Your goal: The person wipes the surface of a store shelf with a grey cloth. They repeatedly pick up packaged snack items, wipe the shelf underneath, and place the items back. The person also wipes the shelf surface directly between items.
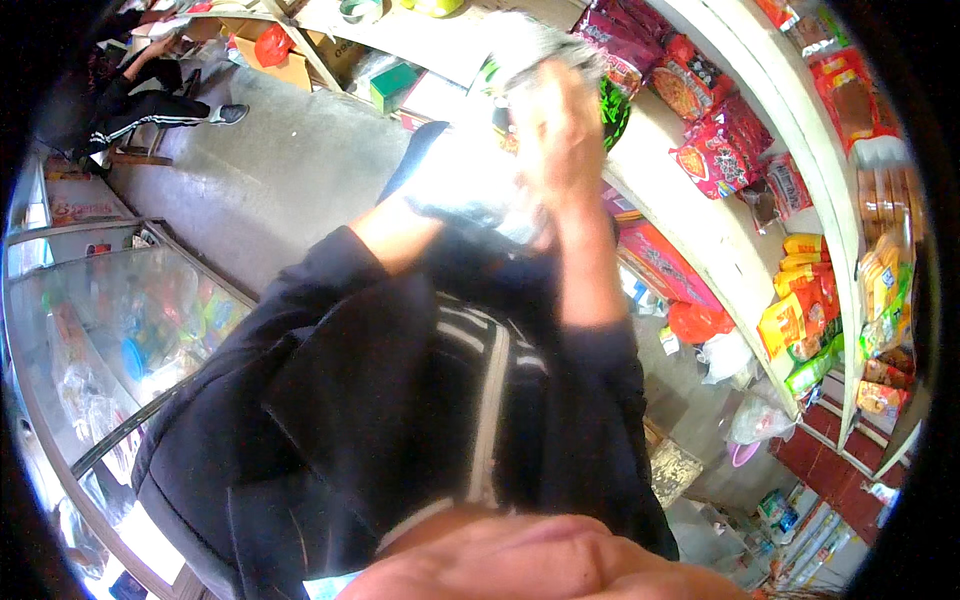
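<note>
A glossy white plastic package [465, 180], washed out by glare, is held up before my chest. My left hand [420, 231] supports it from below and behind; its fingers are mostly hidden. Over the package's right side is my right hand [559, 135], blurred, with its fingers closed on a crumpled grey-white cloth-like piece [540, 49]. Blur hides whether that piece is separate from the package. Just right of my right hand, a black and green packet [615, 112] shows at the shelf edge.
Curved cream shelves [690, 225] run along the right with red noodle packets [724, 154] and yellow snack packs [787, 322]. At left stands a glass display case [135, 322]. Another person in dark trousers [150, 112] sits at upper left. Cardboard boxes [277, 56] are at the top.
</note>
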Demonstrator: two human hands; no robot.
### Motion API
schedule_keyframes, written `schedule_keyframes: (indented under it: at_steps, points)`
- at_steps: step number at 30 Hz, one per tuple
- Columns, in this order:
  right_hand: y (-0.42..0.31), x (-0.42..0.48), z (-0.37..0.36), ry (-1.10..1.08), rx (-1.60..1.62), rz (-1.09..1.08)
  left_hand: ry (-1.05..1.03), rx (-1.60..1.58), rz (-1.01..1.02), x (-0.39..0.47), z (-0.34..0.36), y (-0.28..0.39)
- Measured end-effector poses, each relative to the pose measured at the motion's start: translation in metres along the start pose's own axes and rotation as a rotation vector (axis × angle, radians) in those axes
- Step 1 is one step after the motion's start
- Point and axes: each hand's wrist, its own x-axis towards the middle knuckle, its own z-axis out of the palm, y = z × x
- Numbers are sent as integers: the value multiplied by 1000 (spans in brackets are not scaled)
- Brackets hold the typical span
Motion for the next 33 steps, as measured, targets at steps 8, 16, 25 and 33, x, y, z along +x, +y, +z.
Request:
schedule_keyframes:
  at_steps: [8,16,25,33]
  points:
    - [-48,-43,5,-160,-51,-218,11,43,61,2,-1,13]
    - [38,-11,-5,-35,450,501,16,47,45,-2,3,14]
    - [34,-96,-19,-158,1825,1263,-10,155,108,4,10,33]
    - [-19,-68,-87,-141,1289,795,-191,272,68,3,62,20]
